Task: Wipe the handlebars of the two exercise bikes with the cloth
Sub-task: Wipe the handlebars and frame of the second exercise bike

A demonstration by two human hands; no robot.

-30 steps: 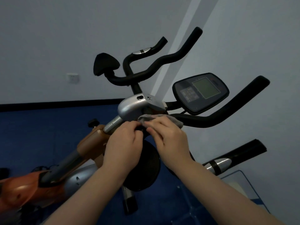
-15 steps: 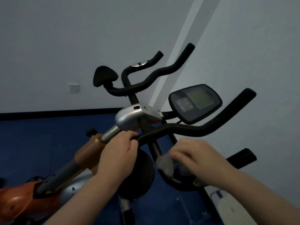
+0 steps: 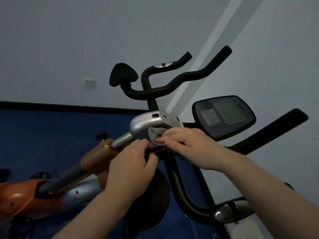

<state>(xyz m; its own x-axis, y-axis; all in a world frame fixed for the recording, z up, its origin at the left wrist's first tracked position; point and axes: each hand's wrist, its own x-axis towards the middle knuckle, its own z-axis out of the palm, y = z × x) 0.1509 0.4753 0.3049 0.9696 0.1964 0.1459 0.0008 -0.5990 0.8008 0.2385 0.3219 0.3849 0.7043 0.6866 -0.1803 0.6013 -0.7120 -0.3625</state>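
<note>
The near bike's black handlebar (image 3: 269, 133) runs from the silver stem housing (image 3: 145, 123) out to the upper right, with a lower branch (image 3: 184, 195) ending in a silver sensor. My right hand (image 3: 186, 144) presses a grey cloth (image 3: 155, 133) against the bar where it meets the housing. My left hand (image 3: 133, 166) grips the bar's centre just left of it. A second black handlebar (image 3: 181, 81) rises behind, beside a black pad (image 3: 122, 76).
A black console (image 3: 224, 116) with a grey screen sits right of the stem. The orange and silver bike frame (image 3: 72, 178) slants to the lower left. Blue floor (image 3: 43, 135) and pale walls lie behind, with a wall socket (image 3: 88, 83).
My right hand has swung the cloth from the lower bar back up to the stem junction. My left hand has kept its grip at the bar's centre.
</note>
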